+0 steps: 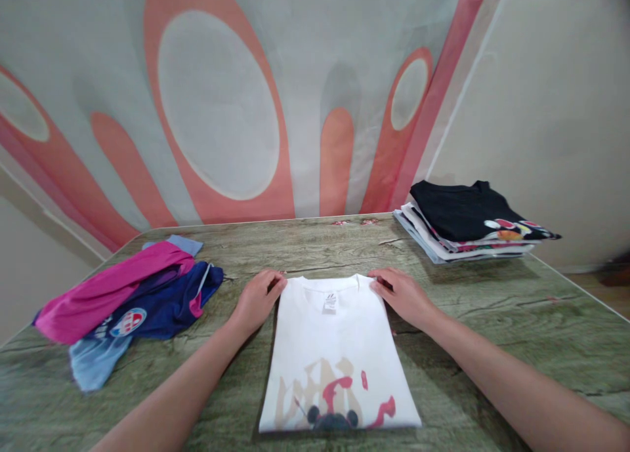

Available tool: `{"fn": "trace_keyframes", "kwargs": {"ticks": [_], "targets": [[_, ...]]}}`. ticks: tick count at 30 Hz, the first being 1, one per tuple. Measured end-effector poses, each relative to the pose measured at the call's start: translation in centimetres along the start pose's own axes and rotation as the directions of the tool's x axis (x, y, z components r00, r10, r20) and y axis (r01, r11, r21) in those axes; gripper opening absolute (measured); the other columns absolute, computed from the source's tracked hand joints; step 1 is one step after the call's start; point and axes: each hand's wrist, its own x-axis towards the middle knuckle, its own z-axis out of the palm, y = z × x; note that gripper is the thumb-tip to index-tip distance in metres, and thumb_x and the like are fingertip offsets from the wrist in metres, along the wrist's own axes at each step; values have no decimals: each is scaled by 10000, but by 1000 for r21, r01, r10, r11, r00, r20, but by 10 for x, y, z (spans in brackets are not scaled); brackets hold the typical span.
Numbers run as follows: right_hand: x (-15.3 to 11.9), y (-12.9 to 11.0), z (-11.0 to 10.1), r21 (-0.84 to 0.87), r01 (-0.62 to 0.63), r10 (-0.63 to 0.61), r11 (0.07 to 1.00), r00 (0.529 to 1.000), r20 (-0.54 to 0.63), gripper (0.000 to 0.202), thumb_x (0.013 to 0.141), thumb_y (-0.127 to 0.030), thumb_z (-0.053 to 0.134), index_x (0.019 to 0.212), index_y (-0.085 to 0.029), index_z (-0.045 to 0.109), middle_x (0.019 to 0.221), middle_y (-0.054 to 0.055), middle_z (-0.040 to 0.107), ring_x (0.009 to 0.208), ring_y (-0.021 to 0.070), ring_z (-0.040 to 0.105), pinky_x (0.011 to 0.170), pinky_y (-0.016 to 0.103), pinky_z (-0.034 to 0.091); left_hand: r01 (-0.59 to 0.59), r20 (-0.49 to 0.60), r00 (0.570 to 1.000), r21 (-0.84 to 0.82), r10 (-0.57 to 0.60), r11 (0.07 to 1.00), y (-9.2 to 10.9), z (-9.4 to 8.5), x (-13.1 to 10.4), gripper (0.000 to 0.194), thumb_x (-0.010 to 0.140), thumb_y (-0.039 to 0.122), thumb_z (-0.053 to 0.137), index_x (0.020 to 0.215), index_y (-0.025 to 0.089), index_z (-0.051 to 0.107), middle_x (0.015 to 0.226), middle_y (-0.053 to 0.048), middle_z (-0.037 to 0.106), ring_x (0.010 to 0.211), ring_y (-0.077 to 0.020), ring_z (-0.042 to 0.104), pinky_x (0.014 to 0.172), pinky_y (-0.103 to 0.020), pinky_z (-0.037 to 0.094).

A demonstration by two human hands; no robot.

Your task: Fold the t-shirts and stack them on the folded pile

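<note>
A white T-shirt (339, 340) lies folded into a neat rectangle in front of me, its collar at the far end and a printed picture at the near end. A grey label shows inside the neckline. My left hand (258, 299) pinches the shirt's far left corner between thumb and fingers. At the far right corner, my right hand (401, 294) grips the fabric the same way. The shirt rests on the table between both forearms.
Back right on the wood-patterned table (305, 248) sits a stack of folded shirts, with a black T-shirt (462, 209) on top. Crumpled pink and navy clothes (162, 308) lie at the left. A patterned wall covering (305, 78) rises behind the table.
</note>
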Motion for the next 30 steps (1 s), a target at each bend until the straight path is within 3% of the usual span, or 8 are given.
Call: {"fn": "trace_keyframes", "kwargs": {"ticks": [6,12,17,22,27,30], "targets": [[0,-1,1,-35,13,-14,999,1000,-14,254,924,-318,498,1090,-217,663,944,55,658,882,206,585,838,336,427,-42,30,999,-45,44,998,-8,4,4,189,923,327,444,867,203,576,965,-47,653,916,-201,587,842,-318,429],[1,0,1,-16,45,-45,999,999,-20,206,922,-299,508,1038,-229,664,947,37,657,897,200,580,847,332,418,-7,69,998,-3,7,1000,-5,3,2,188,911,318,458,792,199,543,838,-31,628,851,-205,584,776,-313,426],[0,1,2,-10,50,-51,999,997,-51,195,926,-290,500,1005,-221,664,948,44,643,920,202,570,856,331,415,-21,16,1000,27,21,999,3,3,-4,203,938,335,437,943,197,587,936,-40,633,876,-194,580,800,-307,427],[0,1,2,-47,72,-74,996,997,-34,221,880,-355,579,1030,-215,662,1001,67,621,977,227,543,892,357,396,-109,125,988,152,90,982,6,0,-3,262,898,392,521,1022,192,637,975,-66,629,951,-232,563,857,-343,408],[5,-4,-3,9,1,-2,1000,1000,23,167,778,-340,681,850,-196,637,921,50,617,921,220,537,833,338,399,-56,212,977,156,22,986,7,-6,-1,286,836,466,584,835,182,614,837,-41,606,838,-227,553,770,-334,402],[4,-10,-6,72,-8,5,997,999,47,113,769,-285,670,795,-199,602,848,19,614,850,191,534,777,308,393,-13,267,964,96,-13,995,10,-8,-3,270,840,459,569,818,189,564,792,-11,595,754,-199,543,687,-303,383]]}}
